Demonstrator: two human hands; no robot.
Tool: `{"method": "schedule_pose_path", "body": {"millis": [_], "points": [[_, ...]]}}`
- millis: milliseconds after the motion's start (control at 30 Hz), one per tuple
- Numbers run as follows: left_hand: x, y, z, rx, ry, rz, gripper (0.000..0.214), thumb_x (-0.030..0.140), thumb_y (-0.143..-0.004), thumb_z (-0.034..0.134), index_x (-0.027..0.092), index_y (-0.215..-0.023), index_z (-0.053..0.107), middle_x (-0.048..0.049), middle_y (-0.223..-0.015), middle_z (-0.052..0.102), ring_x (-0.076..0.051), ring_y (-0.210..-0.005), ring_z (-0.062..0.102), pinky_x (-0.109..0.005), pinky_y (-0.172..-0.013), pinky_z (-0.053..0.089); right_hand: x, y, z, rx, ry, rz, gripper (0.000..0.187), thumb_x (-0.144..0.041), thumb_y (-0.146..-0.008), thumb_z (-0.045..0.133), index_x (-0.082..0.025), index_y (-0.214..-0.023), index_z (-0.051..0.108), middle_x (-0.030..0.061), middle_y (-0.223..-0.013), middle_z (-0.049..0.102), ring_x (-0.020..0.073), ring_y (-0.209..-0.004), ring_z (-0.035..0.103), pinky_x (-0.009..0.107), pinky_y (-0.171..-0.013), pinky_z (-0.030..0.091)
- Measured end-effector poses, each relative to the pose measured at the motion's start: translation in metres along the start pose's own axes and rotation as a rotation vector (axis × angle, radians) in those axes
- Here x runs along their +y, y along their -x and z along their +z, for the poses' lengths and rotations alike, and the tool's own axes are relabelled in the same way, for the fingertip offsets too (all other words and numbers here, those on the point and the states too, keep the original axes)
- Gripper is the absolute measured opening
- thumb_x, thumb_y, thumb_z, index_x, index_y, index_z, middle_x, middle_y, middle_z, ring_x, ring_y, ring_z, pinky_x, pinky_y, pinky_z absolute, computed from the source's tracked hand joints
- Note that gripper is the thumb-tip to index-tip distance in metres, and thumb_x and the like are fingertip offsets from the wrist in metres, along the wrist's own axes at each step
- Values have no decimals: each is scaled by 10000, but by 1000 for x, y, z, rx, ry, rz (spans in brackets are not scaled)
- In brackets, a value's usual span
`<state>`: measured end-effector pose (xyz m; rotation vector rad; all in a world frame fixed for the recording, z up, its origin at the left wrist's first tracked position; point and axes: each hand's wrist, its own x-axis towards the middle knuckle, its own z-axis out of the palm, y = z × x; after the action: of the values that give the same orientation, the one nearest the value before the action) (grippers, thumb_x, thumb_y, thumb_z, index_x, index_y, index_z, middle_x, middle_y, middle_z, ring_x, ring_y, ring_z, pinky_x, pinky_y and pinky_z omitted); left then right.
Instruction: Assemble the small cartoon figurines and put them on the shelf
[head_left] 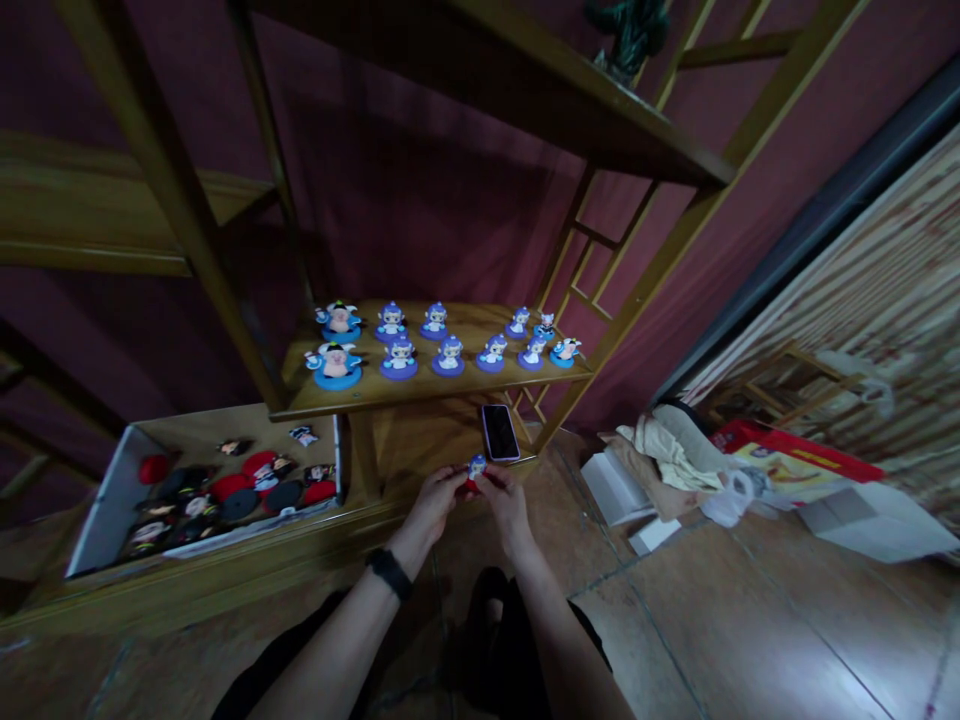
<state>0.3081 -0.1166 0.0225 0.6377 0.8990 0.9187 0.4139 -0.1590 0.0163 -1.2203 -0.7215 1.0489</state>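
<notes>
Between my two hands is a small figurine with a purple-and-white head and red at its lower part. My left hand, with a dark band on the wrist, pinches it from the left. From the right, the fingers of my right hand close on it too. Just behind my hands a phone with a dark screen lies on the low shelf. Above it, a wooden shelf bears two rows of figurines: purple ones on purple bases and pig figurines on blue bases.
At left, an open box holds several figurines with red and black bases. White boxes, cloth, a plastic bag and a red package lie on the tiled floor at right. Wooden posts frame the shelves.
</notes>
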Motion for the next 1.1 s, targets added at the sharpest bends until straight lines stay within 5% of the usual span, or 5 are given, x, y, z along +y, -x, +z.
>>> {"method": "schedule_pose_path", "body": {"millis": [200,667,867,1100], "points": [[8,10,3,-117,-35,-46,252,195,-614,762,125,-843,684,-72,-726,696,-131,-616,634,-235,-602,490,-1,5,-4,22,-153,103,351,-393,-670,705,-139,-909,665,54,-760,703,160,-649,650,297,-631,537],[-10,-8,-1,-83,-22,28,243,143,-557,782,113,-770,667,-24,-641,663,-87,-509,572,-196,-517,443,7,-2,-10,-23,-244,120,279,-337,-592,781,-166,-786,675,21,-735,690,132,-606,606,269,-620,495],[-11,-7,-1,-136,45,-48,252,130,-580,780,108,-816,694,-73,-761,703,-129,-638,641,-244,-647,513,9,-3,-17,10,-233,130,315,-326,-578,793,-177,-831,680,35,-839,704,155,-733,637,276,-694,502],[-12,-5,-4,-142,-39,-28,224,167,-576,778,93,-776,712,-77,-721,702,-116,-589,623,-224,-613,490,11,-2,-17,8,-212,148,320,-306,-549,806,-161,-806,683,34,-774,700,149,-668,633,275,-657,497]]}}
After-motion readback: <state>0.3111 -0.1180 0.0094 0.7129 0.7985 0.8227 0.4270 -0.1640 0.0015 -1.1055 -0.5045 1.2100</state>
